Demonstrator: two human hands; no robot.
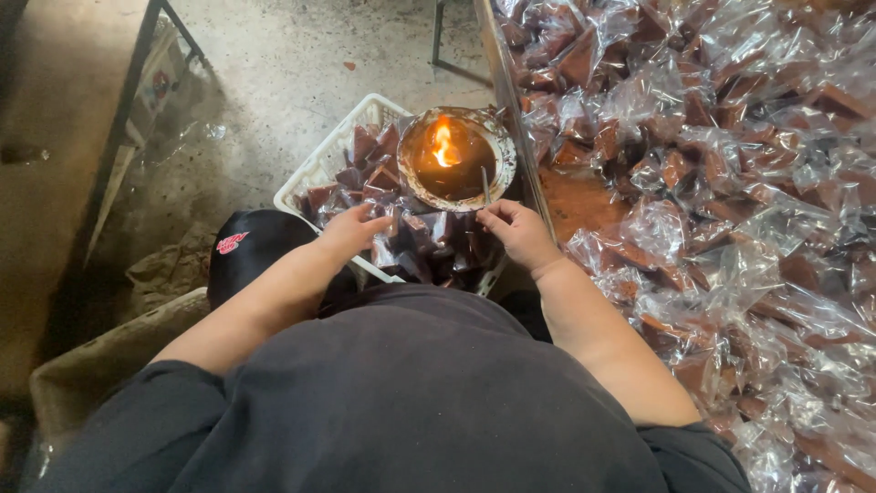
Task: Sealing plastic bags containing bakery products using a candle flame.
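Both hands, left hand (351, 230) and right hand (516, 228), pinch a clear packet (429, 228) over the white basket (319, 169), right below the flame bowl (456, 157), so plastic or fingers could probably scorch.

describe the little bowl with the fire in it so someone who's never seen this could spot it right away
Start at the long table on the right, heaped with clear plastic packets of brown pieces. At its left edge sits a white basket of similar packets, just beyond the left hand and right hand. The round metal bowl rests on that basket, the only thing holding dark liquid and an orange flame.
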